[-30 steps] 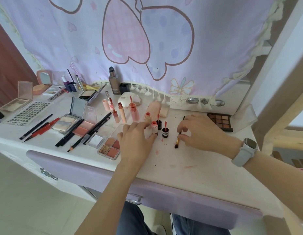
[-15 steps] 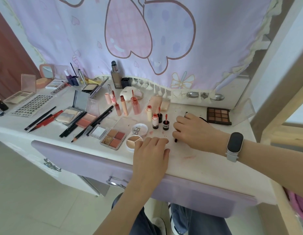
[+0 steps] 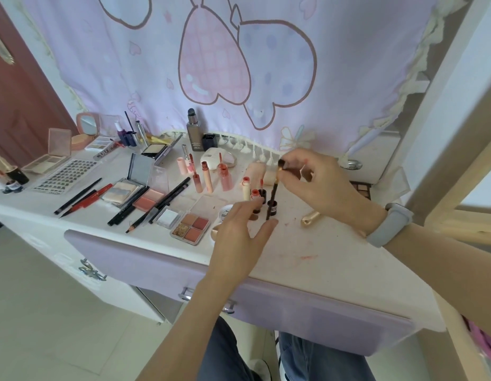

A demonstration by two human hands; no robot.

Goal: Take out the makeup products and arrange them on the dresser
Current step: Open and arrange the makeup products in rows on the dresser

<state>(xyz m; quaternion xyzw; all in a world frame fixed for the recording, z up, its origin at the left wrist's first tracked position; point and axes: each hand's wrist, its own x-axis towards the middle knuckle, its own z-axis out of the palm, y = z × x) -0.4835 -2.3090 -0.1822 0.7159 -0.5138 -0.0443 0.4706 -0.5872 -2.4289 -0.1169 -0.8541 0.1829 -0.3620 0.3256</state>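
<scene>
Progress: most of the makeup already lies set out on the white worktop (image 3: 335, 259), so the task looks far along, though how much remains to be taken out cannot be told.
Left of frame: a sheet of dark nail stickers (image 3: 63, 176), an open beige palette with a pink lid (image 3: 48, 158) and a round pink mirror compact (image 3: 86, 125) sit toward the back.
Centre left: black and red pencils (image 3: 82, 198) lie side by side at a slant, next to an open peach blush compact (image 3: 148, 199) and a square four-pan eyeshadow palette in brown and gold (image 3: 191, 226).
Centre back: a tall grey pump bottle (image 3: 194, 131) stands against the lilac heart-print curtain (image 3: 239, 64); pink lip-gloss tubes (image 3: 208, 176) stand upright in a loose row before it.
Item in hand: a slim dark makeup brush with a gold band (image 3: 274, 188), held nearly upright at centre frame, above the small dark pots (image 3: 271, 208).
Right hand (image 3: 321, 182): raised above the worktop, fingertips pinching the bristle end of the brush; a grey wristband (image 3: 390, 225) is on the wrist.
Left hand (image 3: 239, 237): low over the front of the worktop, fingers relaxed and spread, a fingertip touching the lower end of the brush; it grips nothing.
Nearby: a gold rounded cap (image 3: 310, 218) lies just below the right hand.
Left to do: judged from this, the brush must be laid in place.
</scene>
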